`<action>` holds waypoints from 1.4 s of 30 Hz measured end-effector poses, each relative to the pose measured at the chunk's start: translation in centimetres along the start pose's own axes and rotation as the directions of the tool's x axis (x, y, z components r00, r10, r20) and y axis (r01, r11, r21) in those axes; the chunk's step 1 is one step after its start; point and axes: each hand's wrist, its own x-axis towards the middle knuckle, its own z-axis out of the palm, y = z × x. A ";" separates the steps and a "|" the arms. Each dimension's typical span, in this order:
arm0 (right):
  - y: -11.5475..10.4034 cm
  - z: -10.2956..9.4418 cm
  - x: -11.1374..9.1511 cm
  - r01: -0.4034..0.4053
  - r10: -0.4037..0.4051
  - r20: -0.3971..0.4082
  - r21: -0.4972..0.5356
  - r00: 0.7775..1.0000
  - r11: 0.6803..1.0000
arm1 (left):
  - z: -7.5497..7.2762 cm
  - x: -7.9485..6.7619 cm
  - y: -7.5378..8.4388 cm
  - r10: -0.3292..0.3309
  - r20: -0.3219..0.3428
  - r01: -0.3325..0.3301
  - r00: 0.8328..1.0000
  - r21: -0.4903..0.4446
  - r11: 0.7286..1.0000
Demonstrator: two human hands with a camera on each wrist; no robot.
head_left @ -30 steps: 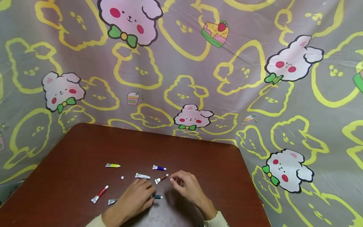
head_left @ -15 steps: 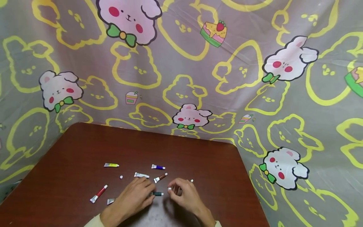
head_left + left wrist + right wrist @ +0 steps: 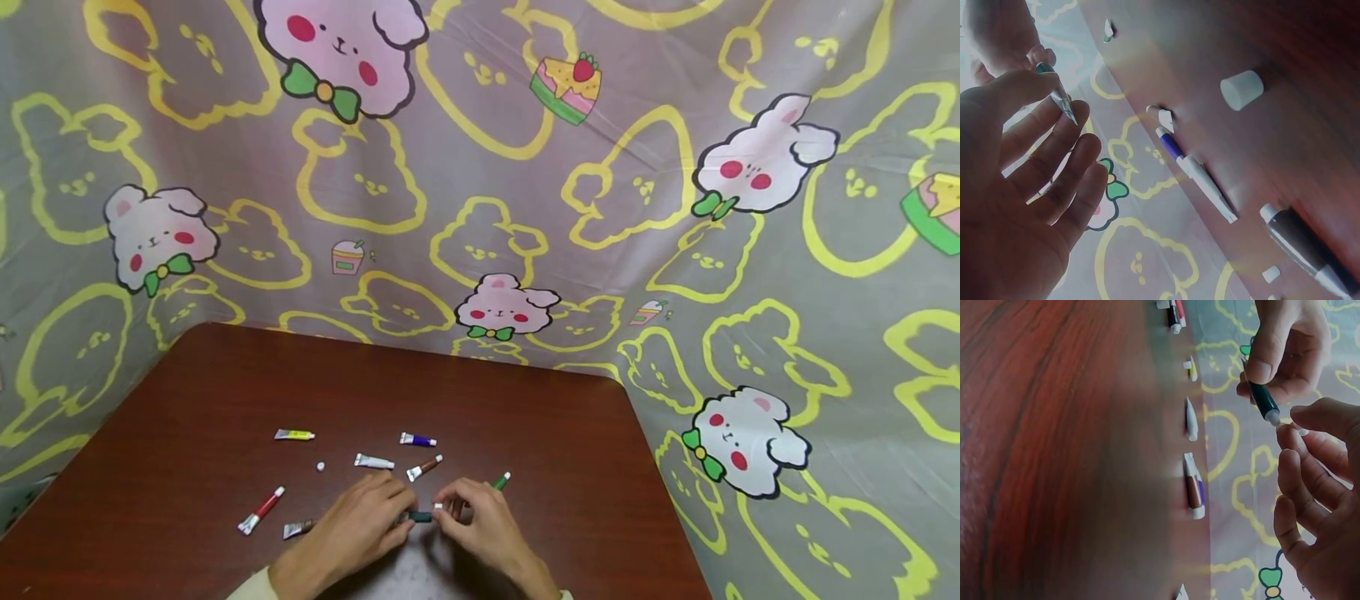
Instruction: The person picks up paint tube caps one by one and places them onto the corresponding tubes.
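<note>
No legible text or numbers

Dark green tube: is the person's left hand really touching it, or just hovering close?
Touching. The right wrist view shows it: the left hand pinches the dark green tube, with no gap between them.

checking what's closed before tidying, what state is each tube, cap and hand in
left hand, gripping the dark green tube
right hand, pinching a white cap
dark green tube, uncapped
white cap, off the tube
red tube, capped
purple tube, capped
brown tube, capped
green tube, capped, partly hidden
yellow tube, lying flat, cap unclear
white tube, lying flat, cap unclear
black tube, lying flat, cap unclear
two loose caps, on the table
</note>
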 end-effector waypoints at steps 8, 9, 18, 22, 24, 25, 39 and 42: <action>0.1 0.2 0.0 -0.015 0.015 -0.008 0.005 1.000 1.000 | 0.0 0.0 0.0 0.007 -0.014 -0.007 1.000 0.004 1.000; 0.1 0.2 -0.1 -0.020 0.020 -0.002 0.012 1.000 1.000 | -0.1 0.0 0.0 0.007 -0.012 -0.007 1.000 0.008 1.000; 0.2 0.6 -0.3 -0.070 0.065 0.067 0.068 0.996 0.995 | 0.0 -0.2 -0.1 -0.006 -0.008 0.007 1.000 0.019 1.000; 0.3 0.9 -0.6 -0.107 0.100 0.074 0.082 0.992 0.991 | 0.1 -0.3 -0.2 -0.004 -0.011 0.004 1.000 0.017 1.000; 0.3 1.1 -0.7 -0.121 0.115 0.077 0.085 0.990 0.989 | 0.0 -0.3 -0.2 -0.002 -0.015 0.002 1.000 0.023 1.000; 0.3 1.1 -0.7 -0.124 0.118 0.076 0.084 0.990 0.989 | 0.0 -0.4 -0.2 -0.003 -0.018 0.003 1.000 0.025 1.000; -0.1 1.6 -1.0 -0.136 0.138 -0.036 0.059 0.990 0.989 | 0.1 0.2 0.4 -0.008 -0.030 0.007 1.000 -0.027 1.000; -0.1 1.8 -0.9 -0.158 0.161 -0.051 0.054 0.986 0.986 | 0.2 0.3 0.5 -0.005 -0.035 0.004 0.999 -0.029 1.000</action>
